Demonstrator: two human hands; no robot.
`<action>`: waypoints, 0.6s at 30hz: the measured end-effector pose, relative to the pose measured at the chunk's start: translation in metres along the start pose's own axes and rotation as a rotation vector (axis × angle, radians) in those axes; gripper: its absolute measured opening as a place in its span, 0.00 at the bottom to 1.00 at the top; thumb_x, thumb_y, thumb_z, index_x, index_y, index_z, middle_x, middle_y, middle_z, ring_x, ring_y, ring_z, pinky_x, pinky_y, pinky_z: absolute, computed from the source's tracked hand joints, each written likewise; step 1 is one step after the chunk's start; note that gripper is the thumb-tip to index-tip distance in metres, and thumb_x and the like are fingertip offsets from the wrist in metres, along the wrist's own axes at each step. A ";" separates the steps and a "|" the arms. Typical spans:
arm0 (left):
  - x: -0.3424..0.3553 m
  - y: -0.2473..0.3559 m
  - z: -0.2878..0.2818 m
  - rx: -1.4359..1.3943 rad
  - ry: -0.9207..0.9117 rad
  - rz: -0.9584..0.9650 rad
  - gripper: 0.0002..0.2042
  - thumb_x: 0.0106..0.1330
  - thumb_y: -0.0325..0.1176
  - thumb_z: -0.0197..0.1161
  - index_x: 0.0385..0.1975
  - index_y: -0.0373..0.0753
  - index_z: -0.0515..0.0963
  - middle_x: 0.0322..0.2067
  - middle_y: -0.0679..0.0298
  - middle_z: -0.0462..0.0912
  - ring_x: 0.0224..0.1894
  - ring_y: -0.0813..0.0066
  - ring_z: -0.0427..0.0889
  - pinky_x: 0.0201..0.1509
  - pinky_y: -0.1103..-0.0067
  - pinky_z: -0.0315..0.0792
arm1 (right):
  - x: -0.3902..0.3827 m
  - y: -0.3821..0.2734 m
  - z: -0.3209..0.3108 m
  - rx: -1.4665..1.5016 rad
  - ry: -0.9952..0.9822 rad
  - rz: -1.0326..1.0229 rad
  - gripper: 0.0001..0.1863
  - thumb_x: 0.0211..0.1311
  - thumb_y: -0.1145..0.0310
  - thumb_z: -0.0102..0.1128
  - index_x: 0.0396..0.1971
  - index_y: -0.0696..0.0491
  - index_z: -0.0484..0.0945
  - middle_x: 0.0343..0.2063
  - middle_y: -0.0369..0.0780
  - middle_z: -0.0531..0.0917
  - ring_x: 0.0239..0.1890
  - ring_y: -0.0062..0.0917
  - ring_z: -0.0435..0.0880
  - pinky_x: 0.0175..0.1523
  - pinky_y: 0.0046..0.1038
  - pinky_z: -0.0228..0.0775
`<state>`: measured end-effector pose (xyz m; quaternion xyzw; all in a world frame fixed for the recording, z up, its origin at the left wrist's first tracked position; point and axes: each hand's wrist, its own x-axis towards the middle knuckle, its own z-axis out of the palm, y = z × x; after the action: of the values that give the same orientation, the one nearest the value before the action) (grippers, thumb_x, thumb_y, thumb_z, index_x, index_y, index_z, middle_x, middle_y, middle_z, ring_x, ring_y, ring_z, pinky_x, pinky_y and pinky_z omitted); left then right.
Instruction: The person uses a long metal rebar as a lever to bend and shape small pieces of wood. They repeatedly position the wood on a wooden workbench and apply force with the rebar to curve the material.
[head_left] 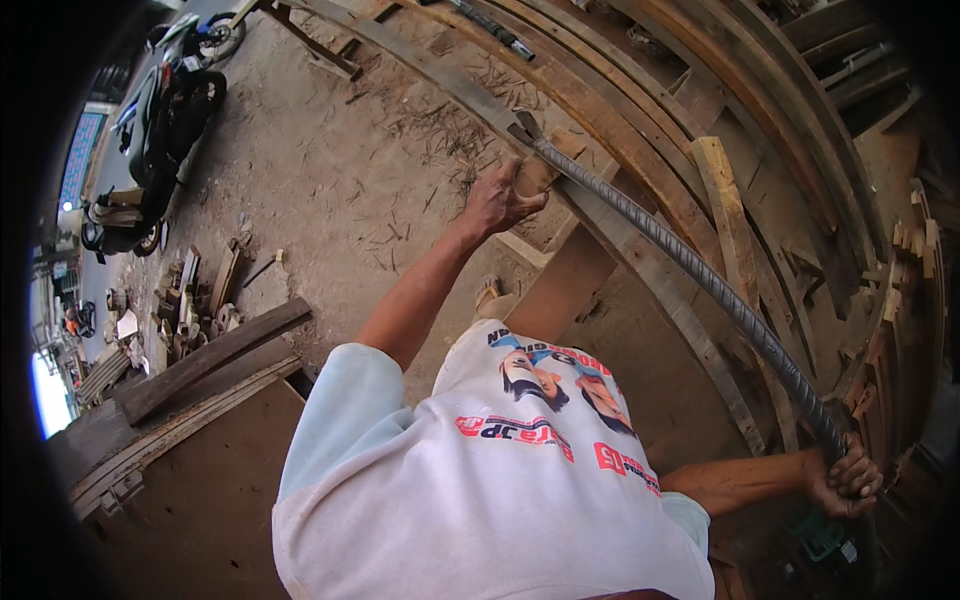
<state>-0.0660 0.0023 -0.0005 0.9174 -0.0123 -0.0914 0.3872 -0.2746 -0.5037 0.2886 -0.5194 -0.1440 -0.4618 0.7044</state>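
Note:
A long ribbed steel bar (680,250) runs diagonally across the right half of the head view; its forked upper end rests at a narrow, weathered plank (640,255). My right hand (843,475) is wrapped round the bar's lower end at the lower right. My left hand (505,195) is closed on a small wooden block (536,175) beside the plank, just below and left of the forked end. Under the plank lies a wider brown board (565,285). My sandalled foot (488,292) shows below my left arm, above the white printed shirt I wear.
Several long timbers (710,120) stretch along the upper right, with stacked offcuts (915,250) at the far right. A dark metal tool (505,35) lies on the upper timbers. At the left, motorbikes (150,140) stand beyond scrap wood (215,280) and a dark beam (210,355) on the dusty ground.

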 end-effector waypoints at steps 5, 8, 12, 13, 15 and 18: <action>-0.006 0.004 -0.002 -0.025 0.029 -0.009 0.34 0.55 0.51 0.72 0.56 0.35 0.70 0.39 0.43 0.84 0.41 0.47 0.84 0.46 0.60 0.76 | -0.005 0.012 0.039 -0.194 0.211 -0.067 0.15 0.63 0.57 0.58 0.26 0.51 0.67 0.11 0.27 0.56 0.10 0.13 0.57 0.22 0.18 0.59; -0.004 -0.003 0.001 0.042 0.007 0.041 0.35 0.56 0.52 0.70 0.58 0.35 0.69 0.40 0.42 0.83 0.43 0.44 0.84 0.48 0.59 0.75 | -0.014 0.014 0.003 0.117 0.162 0.086 0.11 0.63 0.63 0.55 0.25 0.51 0.68 0.11 0.28 0.55 0.11 0.14 0.56 0.22 0.18 0.56; -0.006 -0.002 -0.004 0.057 -0.057 0.043 0.37 0.56 0.55 0.67 0.58 0.33 0.67 0.40 0.40 0.82 0.43 0.42 0.83 0.49 0.58 0.75 | -0.035 0.011 -0.006 0.129 0.191 0.117 0.11 0.64 0.64 0.56 0.25 0.50 0.67 0.13 0.28 0.58 0.12 0.13 0.57 0.22 0.18 0.56; -0.003 -0.002 -0.003 0.063 -0.051 0.034 0.37 0.56 0.54 0.67 0.58 0.33 0.67 0.41 0.40 0.82 0.44 0.42 0.83 0.50 0.58 0.75 | -0.034 0.009 -0.002 0.146 0.172 0.117 0.11 0.65 0.64 0.56 0.25 0.50 0.67 0.14 0.28 0.59 0.12 0.13 0.57 0.22 0.18 0.56; 0.000 -0.002 -0.005 0.090 -0.052 0.028 0.37 0.56 0.54 0.67 0.58 0.32 0.67 0.41 0.39 0.82 0.45 0.42 0.83 0.50 0.58 0.75 | -0.048 0.007 0.003 0.172 0.195 0.124 0.11 0.66 0.65 0.55 0.25 0.50 0.66 0.14 0.28 0.59 0.12 0.13 0.57 0.22 0.18 0.57; 0.000 0.004 -0.014 0.092 -0.151 -0.037 0.42 0.55 0.53 0.69 0.63 0.30 0.62 0.46 0.37 0.81 0.49 0.39 0.82 0.53 0.58 0.75 | -0.072 0.009 -0.008 0.201 0.236 0.116 0.12 0.70 0.65 0.53 0.26 0.50 0.66 0.14 0.28 0.58 0.12 0.12 0.57 0.22 0.18 0.57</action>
<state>-0.0633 0.0098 0.0117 0.9247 -0.0288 -0.1669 0.3410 -0.3080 -0.4740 0.2315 -0.3958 -0.0755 -0.4613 0.7905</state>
